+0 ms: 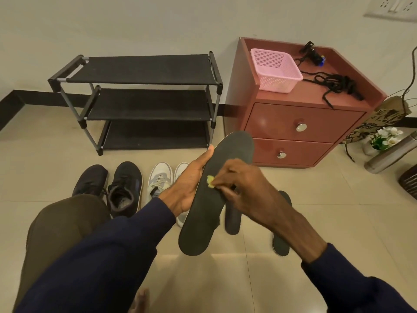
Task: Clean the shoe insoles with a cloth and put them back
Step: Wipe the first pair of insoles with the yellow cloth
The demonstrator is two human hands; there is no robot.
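Three insoles: one insole (pixel 228 152) raised in my grips, two spare insoles (pixel 232 220) flat on the floor (pixel 316 211).
My left grip (pixel 188 185) curls round its edge; my right grip (pixel 246 190) pinches a small yellow cloth (pixel 210 181) against it. Floor opens rightward; four shoes (pixel 126 188) line up left, before the three-shelf rack (pixel 144 102); a two-drawer cabinet (pixel 304 123) stands beyond the insole.

floor (pixel 338 199) | black shoes (pixel 125 186) | white shoes (pixel 159 179) | two insoles (pixel 232 220) | rack (pixel 144 71) | cabinet (pixel 304 123)

L hand (pixel 187 188), R hand (pixel 246 188): fingers (pixel 225 190) curled.
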